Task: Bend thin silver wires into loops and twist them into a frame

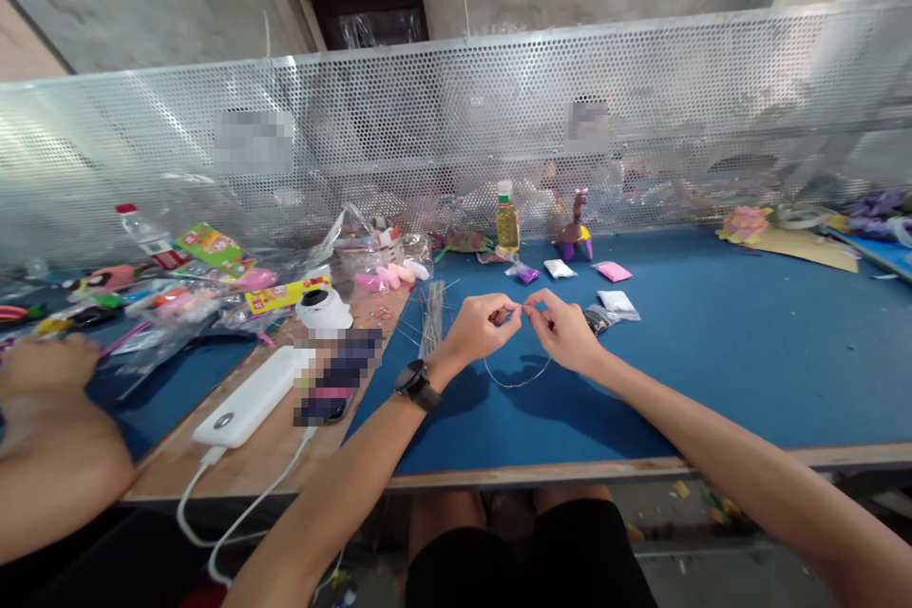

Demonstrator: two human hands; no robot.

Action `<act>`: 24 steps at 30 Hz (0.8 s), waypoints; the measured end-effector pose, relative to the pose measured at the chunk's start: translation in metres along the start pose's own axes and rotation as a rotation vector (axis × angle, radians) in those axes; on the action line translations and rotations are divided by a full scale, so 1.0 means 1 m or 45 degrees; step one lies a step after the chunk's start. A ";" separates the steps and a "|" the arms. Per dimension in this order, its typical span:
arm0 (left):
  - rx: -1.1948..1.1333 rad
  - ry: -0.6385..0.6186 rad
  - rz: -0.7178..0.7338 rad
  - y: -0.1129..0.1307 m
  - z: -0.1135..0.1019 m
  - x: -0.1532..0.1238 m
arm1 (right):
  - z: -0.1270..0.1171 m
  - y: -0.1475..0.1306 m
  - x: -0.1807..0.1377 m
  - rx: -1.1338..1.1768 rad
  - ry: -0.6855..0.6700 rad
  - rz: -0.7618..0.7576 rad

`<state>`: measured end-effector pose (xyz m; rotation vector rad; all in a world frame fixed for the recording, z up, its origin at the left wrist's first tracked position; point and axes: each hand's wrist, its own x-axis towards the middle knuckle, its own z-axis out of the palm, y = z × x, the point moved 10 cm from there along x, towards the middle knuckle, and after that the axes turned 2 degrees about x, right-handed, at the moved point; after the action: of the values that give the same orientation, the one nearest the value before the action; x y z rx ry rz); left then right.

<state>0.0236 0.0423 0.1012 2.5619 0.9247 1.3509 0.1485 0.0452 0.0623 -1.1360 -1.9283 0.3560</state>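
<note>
Both my hands are raised over the blue table, fingertips nearly touching. My left hand, with a black watch on its wrist, pinches one end of a thin wire. My right hand pinches the other end. The wire hangs between them in a loop that reaches down toward the table top. A bundle of straight thin wires lies just left of my left hand.
A white power bank with its cable and a phone lie on a wooden board at left. Nearby are a white tape roll, plastic bags of craft parts, a yellow bottle, small pouches and a purple figure. Another person's arm rests far left.
</note>
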 end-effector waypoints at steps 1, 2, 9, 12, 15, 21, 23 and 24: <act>0.013 0.017 -0.011 -0.001 0.001 0.000 | 0.000 0.000 0.000 -0.040 0.003 0.001; 0.028 0.033 -0.024 -0.002 0.001 0.000 | 0.000 0.000 0.000 -0.089 0.011 0.004; 0.075 0.054 -0.122 -0.005 0.011 0.001 | 0.001 0.000 -0.004 -0.487 0.116 0.045; 0.082 0.052 -0.173 -0.009 0.011 0.003 | 0.004 0.002 -0.003 -0.554 0.106 0.065; -0.045 -0.009 -0.251 -0.022 0.012 0.003 | 0.004 0.005 0.000 -0.371 0.079 0.058; -0.643 -0.257 -0.599 -0.066 0.037 -0.009 | 0.013 0.034 0.007 0.398 -0.050 0.238; -0.756 -0.281 -0.738 -0.077 0.047 -0.015 | 0.017 0.046 0.009 0.594 -0.066 0.343; -0.789 -0.300 -0.809 -0.080 0.053 -0.019 | 0.020 0.052 0.009 0.682 -0.075 0.416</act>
<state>0.0198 0.1068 0.0276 1.7084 0.9612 0.9254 0.1607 0.0846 0.0237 -1.0738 -1.5503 1.0246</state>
